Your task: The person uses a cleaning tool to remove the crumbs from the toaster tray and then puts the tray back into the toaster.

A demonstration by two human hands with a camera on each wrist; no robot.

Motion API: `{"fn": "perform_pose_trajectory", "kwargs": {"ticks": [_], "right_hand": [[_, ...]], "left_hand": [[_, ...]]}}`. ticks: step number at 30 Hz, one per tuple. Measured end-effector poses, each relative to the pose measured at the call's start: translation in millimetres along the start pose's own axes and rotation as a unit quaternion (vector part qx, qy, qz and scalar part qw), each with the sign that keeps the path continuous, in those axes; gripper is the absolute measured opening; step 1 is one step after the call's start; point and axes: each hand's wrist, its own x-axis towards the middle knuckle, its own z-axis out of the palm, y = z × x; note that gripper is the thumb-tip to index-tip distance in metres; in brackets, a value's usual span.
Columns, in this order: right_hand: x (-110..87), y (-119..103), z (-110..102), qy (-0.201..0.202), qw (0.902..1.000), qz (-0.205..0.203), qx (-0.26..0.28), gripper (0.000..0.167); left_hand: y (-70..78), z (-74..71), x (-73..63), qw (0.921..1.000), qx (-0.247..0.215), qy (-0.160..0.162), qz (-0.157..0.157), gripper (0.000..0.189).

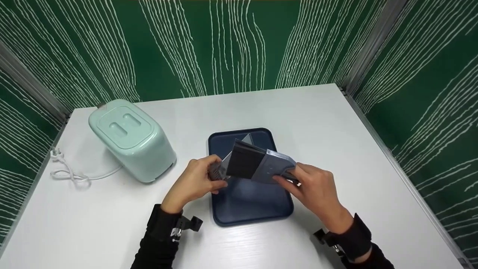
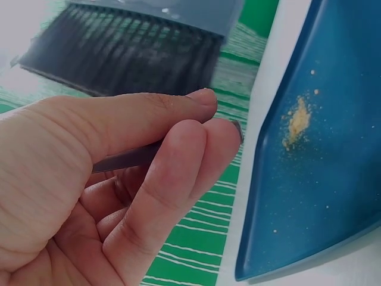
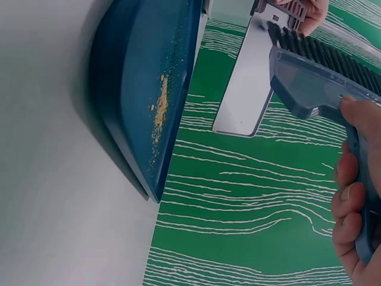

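Observation:
My left hand (image 1: 192, 183) pinches the grey ridged end of a flat metal crumb tray (image 3: 241, 95) between thumb and fingers. My right hand (image 1: 315, 188) grips the blue-grey handle of a small hand brush (image 1: 274, 168), thumb along its side. The brush's dark bristles (image 2: 125, 50) point toward the left hand and, from the head, cover much of the metal tray. Both are held above a dark blue serving tray (image 1: 254, 207). A small heap of yellowish crumbs (image 3: 161, 110) lies on that blue tray, with specks scattered around it.
A mint-green toaster (image 1: 149, 157) with a lid on top stands on the white table (image 1: 310, 116), left of the blue tray. Its white cord and plug (image 1: 71, 168) lie at the table's left. Green walls with white lines (image 1: 239, 45) enclose the back and sides.

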Motion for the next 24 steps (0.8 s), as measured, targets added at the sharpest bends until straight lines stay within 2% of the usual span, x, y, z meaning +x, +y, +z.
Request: {"fn": "perform_pose_trajectory", "kwargs": {"ticks": [6, 11, 15, 20, 24], "right_hand": [[0.3, -2.3, 3.6, -0.007, 0.9997, -0.02, -0.008, 0.028], [-0.4, 0.5, 2.1, -0.005, 0.9994, 0.006, -0.033, 0.034], [-0.8, -0.1, -1.7, 0.001, 0.9996, 0.023, -0.017, 0.03], [-0.4, -5.7, -0.8, -0.008, 0.9999, 0.0, 0.007, 0.025], [-1.4, -6.6, 2.5, -0.013, 0.9998, -0.011, -0.008, 0.03]], "left_hand": [[-0.9, 0.3, -0.1, 1.0, -0.004, -0.001, -0.006, 0.038], [-0.8, 0.6, 0.4, 1.0, 0.003, 0.003, 0.0, 0.037], [-0.1, 0.8, 0.5, 1.0, -0.004, 0.002, -0.005, 0.036], [0.0, 0.8, 0.5, 0.9998, -0.01, -0.002, -0.017, 0.037], [0.1, 0.9, 0.6, 0.9998, -0.003, -0.002, -0.017, 0.037]]}}
